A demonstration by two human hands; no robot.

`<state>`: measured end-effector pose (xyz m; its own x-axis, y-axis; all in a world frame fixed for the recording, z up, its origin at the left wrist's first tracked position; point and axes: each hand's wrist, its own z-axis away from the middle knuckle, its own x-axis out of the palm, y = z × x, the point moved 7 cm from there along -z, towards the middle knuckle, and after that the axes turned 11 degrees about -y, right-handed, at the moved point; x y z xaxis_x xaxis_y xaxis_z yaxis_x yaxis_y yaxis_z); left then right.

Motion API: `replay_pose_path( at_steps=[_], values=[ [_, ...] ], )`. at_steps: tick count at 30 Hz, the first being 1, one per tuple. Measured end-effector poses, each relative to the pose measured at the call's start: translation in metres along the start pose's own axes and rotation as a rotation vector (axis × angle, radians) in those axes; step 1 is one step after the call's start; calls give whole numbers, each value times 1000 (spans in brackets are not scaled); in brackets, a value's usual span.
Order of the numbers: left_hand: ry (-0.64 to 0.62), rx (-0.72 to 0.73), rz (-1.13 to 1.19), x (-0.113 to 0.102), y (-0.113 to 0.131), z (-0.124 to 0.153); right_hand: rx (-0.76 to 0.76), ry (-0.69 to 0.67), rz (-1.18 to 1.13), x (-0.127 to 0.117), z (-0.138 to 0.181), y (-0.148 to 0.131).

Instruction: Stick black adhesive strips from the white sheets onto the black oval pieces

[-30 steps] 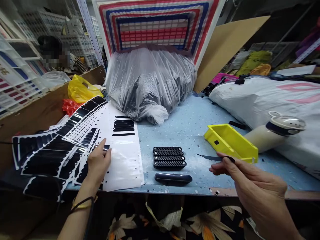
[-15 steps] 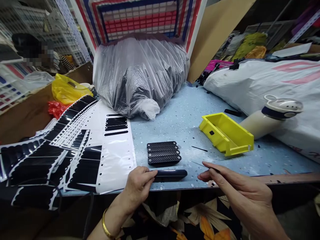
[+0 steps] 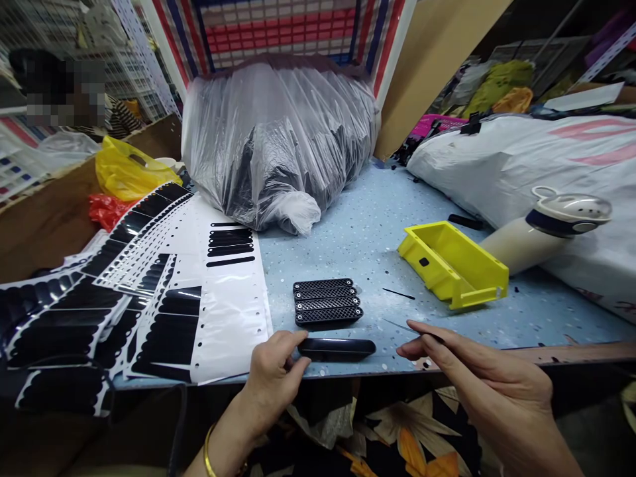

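A smooth, rounded, black elongated piece (image 3: 340, 348) lies near the front edge of the blue speckled table (image 3: 342, 245). My left hand (image 3: 278, 371) has its thumb and index finger at the left end of that piece, one on each side. Between the fingertips of my right hand (image 3: 477, 371) is a thin, pointed, tweezer-like tool (image 3: 397, 325), its tip directed left above the tabletop. Just behind the black piece sit several black mesh-patterned strips (image 3: 328, 301) side by side, with small round metal spots at their ends.
Sheets of black stickers (image 3: 166, 331) cover the left side. A stuffed plastic bag (image 3: 283, 132) stands at the back. On the right are a yellow bin (image 3: 452, 265), a thin black strip (image 3: 398, 293), a bottle (image 3: 531, 232) and a white sack (image 3: 497, 159). Another person sits far left.
My left fingers have shifted from a pinch over the black piece to its left end, with thumb and index wider apart. The right hand keeps its hold on the tool.
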<state>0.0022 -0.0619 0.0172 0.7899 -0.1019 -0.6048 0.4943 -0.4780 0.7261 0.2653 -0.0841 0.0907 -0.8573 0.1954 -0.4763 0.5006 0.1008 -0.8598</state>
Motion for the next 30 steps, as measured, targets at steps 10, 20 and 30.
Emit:
replay_pose_path(
  at_steps=[10, 20, 30],
  values=[
    [-63, 245, -319, 16, 16, -9, -44, -32, 51, 0, 3, 3],
    [-19, -16, 16, 19, 6, -12, -83, -46, 29, -3, 6, -3],
    [-22, -467, 485, -15, 3, 15, -323, -387, -245, 25, 14, -53]
  ],
)
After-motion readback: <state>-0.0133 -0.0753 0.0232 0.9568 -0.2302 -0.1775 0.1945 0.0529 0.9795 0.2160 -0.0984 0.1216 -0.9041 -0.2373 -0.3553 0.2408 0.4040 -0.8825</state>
